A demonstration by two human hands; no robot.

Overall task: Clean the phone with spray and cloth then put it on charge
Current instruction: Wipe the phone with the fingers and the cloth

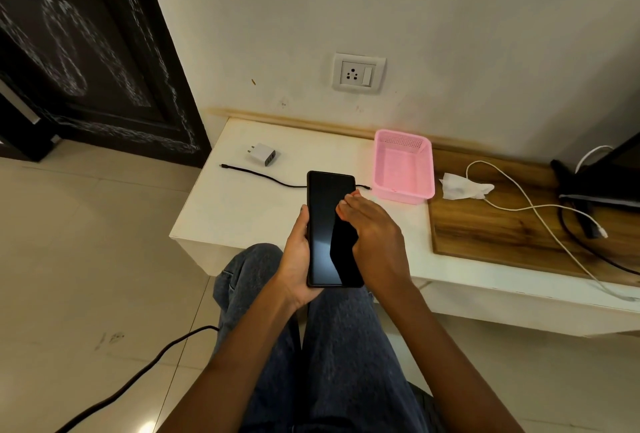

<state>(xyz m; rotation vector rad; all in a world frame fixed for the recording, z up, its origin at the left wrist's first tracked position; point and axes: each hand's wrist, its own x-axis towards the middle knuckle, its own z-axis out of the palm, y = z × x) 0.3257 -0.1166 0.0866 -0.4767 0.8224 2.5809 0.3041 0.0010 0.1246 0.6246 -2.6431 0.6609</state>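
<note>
Wiping looks done – left hand grips the phone, right hand lies flat and empty on its screen, charger and cable unplugged

Phone is sitting upright in the left hand above the knees, just in front of the table edge, w/ the right hand lying over its right side. On the table behind it a cable is running left-right, w/ the charger lying further back-left and the basket standing to the right, near the wall. Right of the basket a cloth is lying on the board, a 2nd cable is trailing beside it, and the socket is sitting on the wall above.
</note>
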